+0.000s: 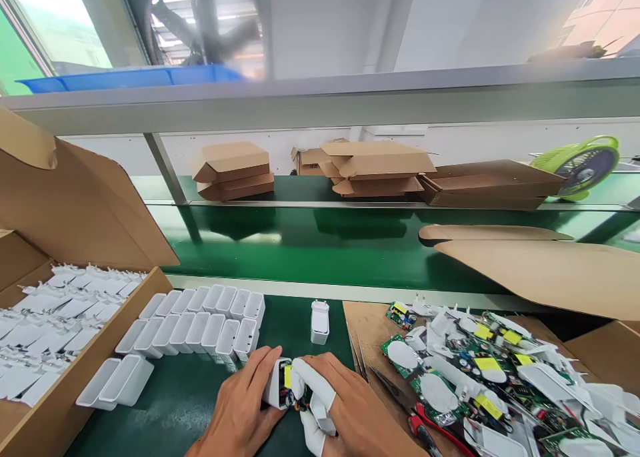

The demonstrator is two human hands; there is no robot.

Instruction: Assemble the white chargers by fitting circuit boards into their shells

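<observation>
Near the bottom middle, my left hand [244,407] grips a white plastic charger housing [273,387]. My right hand [353,403], with white coverings on some fingers, closes on a small circuit board [289,385] with a yellow-wrapped part and a white plastic piece. The board lies at the housing's open side; how far it sits inside is hidden by my fingers. Beyond my hands a single white charger piece [320,323] stands on the green mat. Rows of open white housings [183,327] stand to the left, with a few more housings [125,377] nearer me.
At left, a cardboard box [115,327] holds many white plug pieces [65,310]. On the right, circuit boards and white parts [440,390] are heaped on cardboard, beside red-handled pliers [417,417] and tweezers [359,357]. Flat boxes [380,160] and a green fan [580,163] stand behind.
</observation>
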